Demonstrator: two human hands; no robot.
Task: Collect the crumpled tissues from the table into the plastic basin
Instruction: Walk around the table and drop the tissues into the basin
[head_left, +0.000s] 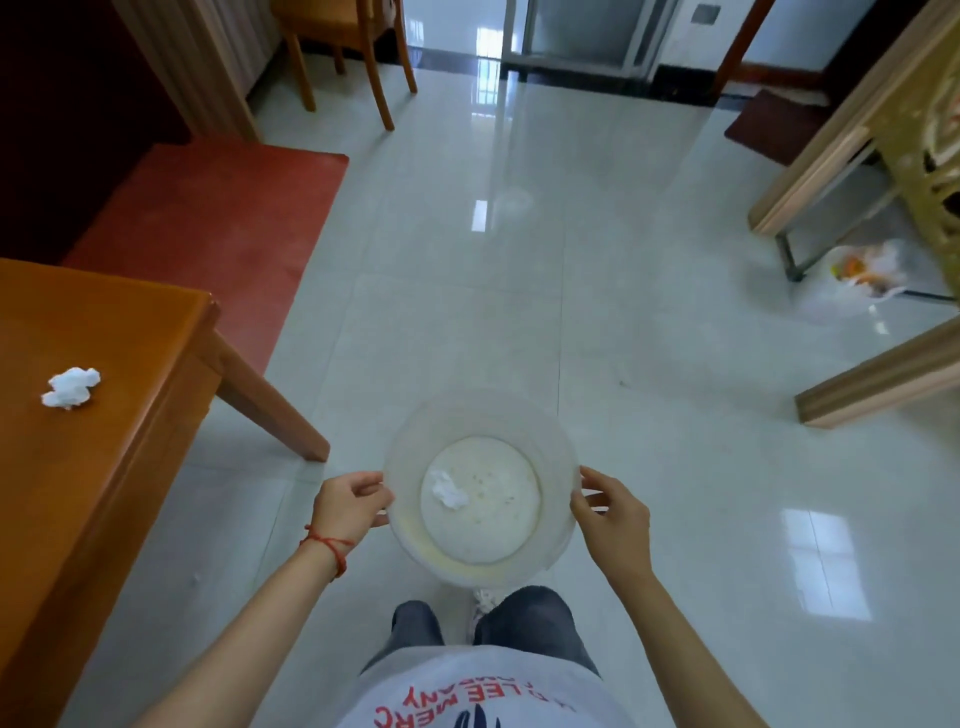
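Wooden table (104, 467): cut off by left and near edges. Left hand (349, 501) and right hand (613, 512): fingers hidden beneath basin (558, 457) rim. Floor bag (857, 278), far right: contents blurred. Shirt (483, 696) lettering: partly cropped.
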